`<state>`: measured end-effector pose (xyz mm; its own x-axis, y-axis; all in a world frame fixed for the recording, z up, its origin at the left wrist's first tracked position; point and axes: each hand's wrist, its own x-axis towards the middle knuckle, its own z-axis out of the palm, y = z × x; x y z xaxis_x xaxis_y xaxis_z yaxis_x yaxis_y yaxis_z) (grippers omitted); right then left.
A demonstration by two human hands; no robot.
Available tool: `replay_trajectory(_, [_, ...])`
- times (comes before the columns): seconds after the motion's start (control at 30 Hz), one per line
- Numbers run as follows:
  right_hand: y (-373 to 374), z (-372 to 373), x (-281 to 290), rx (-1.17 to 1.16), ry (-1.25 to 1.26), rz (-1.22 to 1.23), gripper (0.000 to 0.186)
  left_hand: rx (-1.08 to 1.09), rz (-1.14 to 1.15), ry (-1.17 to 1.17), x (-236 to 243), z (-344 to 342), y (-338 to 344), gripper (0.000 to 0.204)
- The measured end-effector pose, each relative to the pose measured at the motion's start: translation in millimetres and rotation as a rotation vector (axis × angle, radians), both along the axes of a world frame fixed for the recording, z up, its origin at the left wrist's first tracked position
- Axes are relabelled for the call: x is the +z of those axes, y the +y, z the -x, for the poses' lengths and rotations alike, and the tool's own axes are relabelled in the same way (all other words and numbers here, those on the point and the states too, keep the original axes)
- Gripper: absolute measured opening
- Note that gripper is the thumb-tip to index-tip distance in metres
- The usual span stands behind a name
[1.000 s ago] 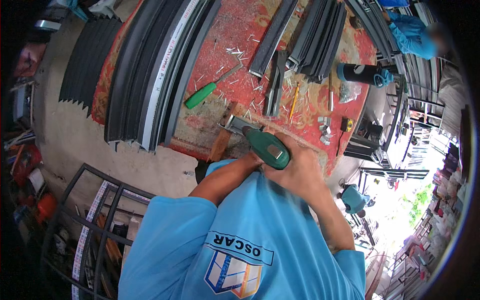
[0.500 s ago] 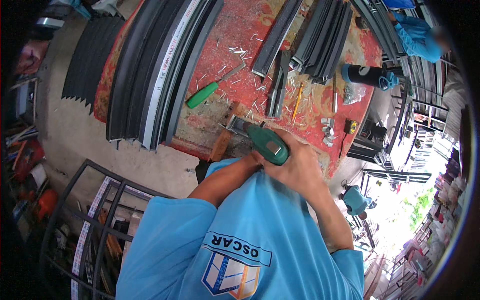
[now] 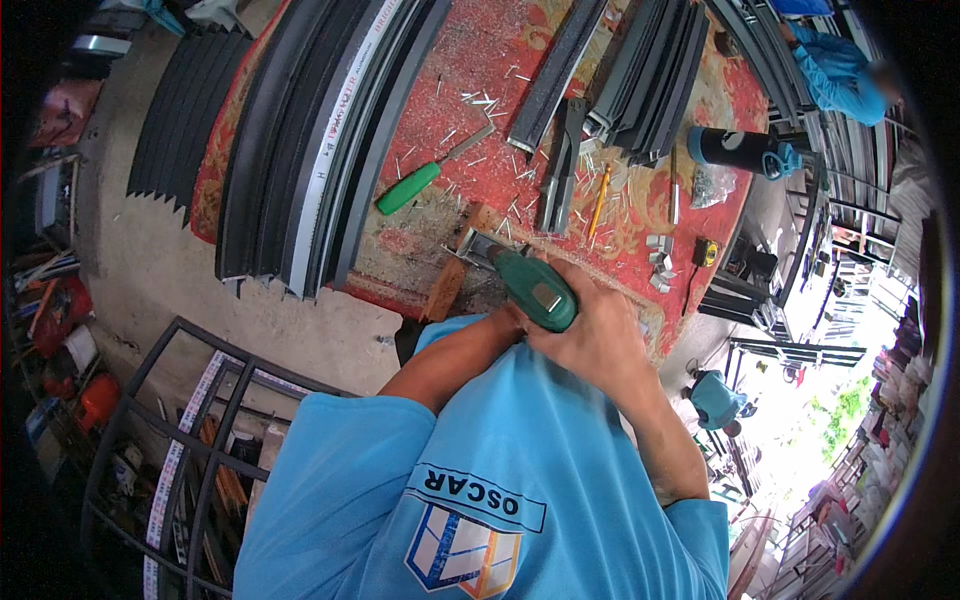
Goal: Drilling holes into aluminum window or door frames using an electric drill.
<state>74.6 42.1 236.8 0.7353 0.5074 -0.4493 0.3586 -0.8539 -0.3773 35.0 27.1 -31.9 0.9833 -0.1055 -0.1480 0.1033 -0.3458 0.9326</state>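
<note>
My right hand (image 3: 603,322) is wrapped round a green power drill (image 3: 537,290), close in front of my body at the table's near edge. The drill's front end is at a short metal channel piece (image 3: 484,249), which lies against a wooden block (image 3: 446,287). My left forearm (image 3: 465,355) reaches in under the drill. The left hand's fingers are hidden behind the drill and my right hand, so their grip does not show.
On the red patterned table (image 3: 480,60) lie long dark metal profiles (image 3: 265,150), a green-handled tool (image 3: 410,188), scattered silver pins, a yellow pencil (image 3: 600,200), a tape measure (image 3: 705,252) and a black bottle (image 3: 735,150). A dark metal frame (image 3: 215,455) stands lower left. Other people are at right.
The view has shifted very slightly, so the table's things sit a little farther right. Both arms and the drill hold nearly the same place.
</note>
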Motion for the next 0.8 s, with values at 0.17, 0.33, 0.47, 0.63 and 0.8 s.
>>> replay_trajectory(0.17, [0.2,0.3,0.1,-0.02,0.007,0.017,0.061,0.04,0.071,-0.011,1.6,0.3,-0.6,0.053])
replay_trajectory(0.33, [0.8,-0.1,-0.2,-0.028,0.037,0.022,0.061,0.08,0.14,-0.018,2.2,0.3,0.5,0.052])
replay_trajectory(0.47, [1.2,-1.7,1.7,-0.025,0.049,0.018,0.062,0.113,0.194,-0.022,3.0,0.6,2.1,0.052])
replay_trajectory(0.63, [0.3,-2.0,-0.5,-0.031,0.059,-0.001,0.063,0.152,0.261,-0.026,4.3,1.5,3.3,0.052])
replay_trajectory(0.8, [4.8,-2.3,1.3,-0.011,0.041,0.022,0.062,0.185,0.335,-0.031,6.8,1.8,3.3,0.051])
